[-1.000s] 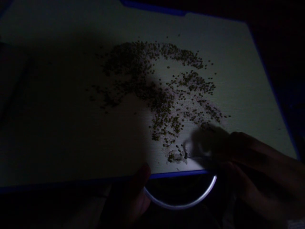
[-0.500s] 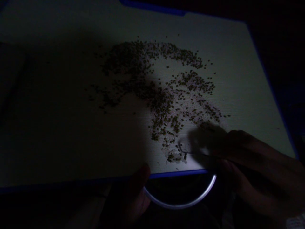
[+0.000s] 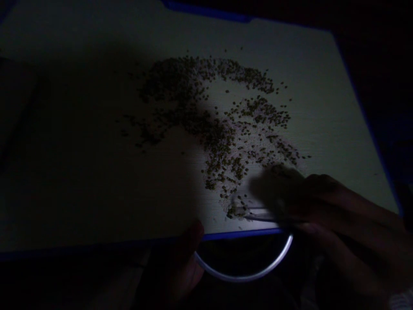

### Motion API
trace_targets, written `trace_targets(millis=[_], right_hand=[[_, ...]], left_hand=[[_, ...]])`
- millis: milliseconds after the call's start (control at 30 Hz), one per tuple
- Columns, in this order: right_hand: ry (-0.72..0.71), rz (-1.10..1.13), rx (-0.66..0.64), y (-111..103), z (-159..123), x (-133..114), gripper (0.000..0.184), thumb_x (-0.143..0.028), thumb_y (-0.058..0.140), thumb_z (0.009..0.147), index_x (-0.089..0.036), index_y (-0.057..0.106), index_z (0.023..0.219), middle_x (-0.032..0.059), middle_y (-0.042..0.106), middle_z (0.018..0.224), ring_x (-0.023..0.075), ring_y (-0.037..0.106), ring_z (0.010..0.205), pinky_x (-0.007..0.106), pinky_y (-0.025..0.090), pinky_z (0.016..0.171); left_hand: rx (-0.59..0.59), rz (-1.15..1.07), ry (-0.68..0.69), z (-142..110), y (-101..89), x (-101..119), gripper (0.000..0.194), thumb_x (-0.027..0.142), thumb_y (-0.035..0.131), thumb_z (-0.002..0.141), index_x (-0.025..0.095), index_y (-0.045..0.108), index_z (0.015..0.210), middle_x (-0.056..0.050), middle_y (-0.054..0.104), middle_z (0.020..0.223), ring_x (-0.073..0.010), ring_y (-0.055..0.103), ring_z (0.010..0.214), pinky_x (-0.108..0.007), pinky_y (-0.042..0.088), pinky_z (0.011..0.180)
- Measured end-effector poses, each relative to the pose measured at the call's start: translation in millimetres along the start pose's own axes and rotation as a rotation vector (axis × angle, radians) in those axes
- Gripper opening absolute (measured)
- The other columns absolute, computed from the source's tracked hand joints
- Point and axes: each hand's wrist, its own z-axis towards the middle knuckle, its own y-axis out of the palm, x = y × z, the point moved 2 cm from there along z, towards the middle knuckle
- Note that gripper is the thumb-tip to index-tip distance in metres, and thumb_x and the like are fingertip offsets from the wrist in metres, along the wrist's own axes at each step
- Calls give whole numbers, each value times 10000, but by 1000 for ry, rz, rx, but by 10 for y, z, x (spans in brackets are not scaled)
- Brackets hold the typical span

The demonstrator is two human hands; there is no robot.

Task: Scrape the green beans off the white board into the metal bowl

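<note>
My right hand (image 3: pixel 342 228) is closed on the handle of a spoon (image 3: pixel 264 218), held low over the front edge of a pale board (image 3: pixel 335 107). The spoon's bowl is dim and lies by a small clump of beans and pale grains. Small dark green beans (image 3: pixel 222 146) are spread over the board, mixed with pale rice-like grains (image 3: pixel 254 137). Below the front edge, the shiny rim of a round bowl (image 3: pixel 243 279) shows; its inside is dark. My left hand (image 3: pixel 187 258) grips this bowl at its left side, thumb up against the board's edge; its other fingers are hidden.
The board has a blue border (image 3: pixel 371 125) and a blue strip (image 3: pixel 206 10) at its far side. A dark flat object (image 3: pixel 16 99) is at the left. Deep shadow covers the board's left half, and the surroundings are nearly black.
The spoon has moved slightly toward the board's front edge, its handle now showing more plainly near the small clump. My left hand and the bowl have hardly moved.
</note>
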Motion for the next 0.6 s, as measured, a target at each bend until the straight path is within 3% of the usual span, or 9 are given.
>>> trace_targets(millis=[133,267,467,600], right_hand=[[55,-60,90,36,39,-36,311,27,645,867,-208,795,1005,57,735,955,232,727,910,362,545,677],[51,-145,106,86,51,-69,318,17,643,890,-237,798,999,46,730,937,230,703,869,370,518,652],[86,-95,144,117,49,-87,303,17,629,893,-236,775,976,39,724,906,234,697,858,389,514,675],[61,-64,75,82,45,-61,318,34,634,890,-223,772,1017,46,728,946,241,698,899,391,521,689]], left_hand=[[53,-18,-29,-48,88,-18,484,368,928,854,294,841,1324,-63,880,1280,-421,628,1488,-591,401,1320],[62,12,-29,-64,93,-28,555,400,908,864,339,798,1405,-46,836,1401,-406,573,1540,-567,392,1327],[32,-30,-25,-49,18,-3,397,397,877,912,315,846,1299,-33,901,1202,-384,641,1481,-556,401,1329],[-25,43,17,-5,37,13,420,389,913,876,329,850,1287,-10,915,1116,-361,699,1416,-524,422,1319]])
